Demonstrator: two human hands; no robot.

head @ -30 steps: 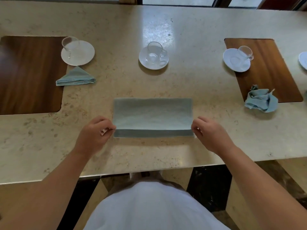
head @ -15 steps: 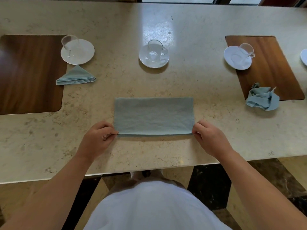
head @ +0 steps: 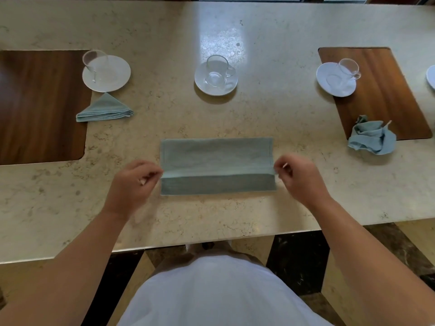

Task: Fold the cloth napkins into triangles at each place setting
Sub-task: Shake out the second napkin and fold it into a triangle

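A pale teal cloth napkin point(head: 217, 158) lies folded as a long rectangle on the marble table, straight in front of me. My left hand point(head: 133, 184) pinches its near left corner and my right hand point(head: 299, 177) pinches its near right corner. The near edge is raised off the table, and a darker band of cloth point(head: 219, 184) shows beneath it. To the far left lies a second napkin point(head: 104, 109), folded into a triangle. At the right, a third napkin point(head: 372, 136) sits crumpled on the corner of a wooden placemat.
Three white saucers carry glass cups: left point(head: 107, 74), middle point(head: 215, 78), right point(head: 335, 80). Wooden placemats lie at the left point(head: 35, 107) and right point(head: 386, 90). The table's near edge point(head: 211, 243) runs just below my forearms. Another plate point(head: 432, 76) peeks in at the right border.
Both hands have lifted the napkin's near edge and carried it away from me, over the cloth. Half a second ago the napkin lay flat.
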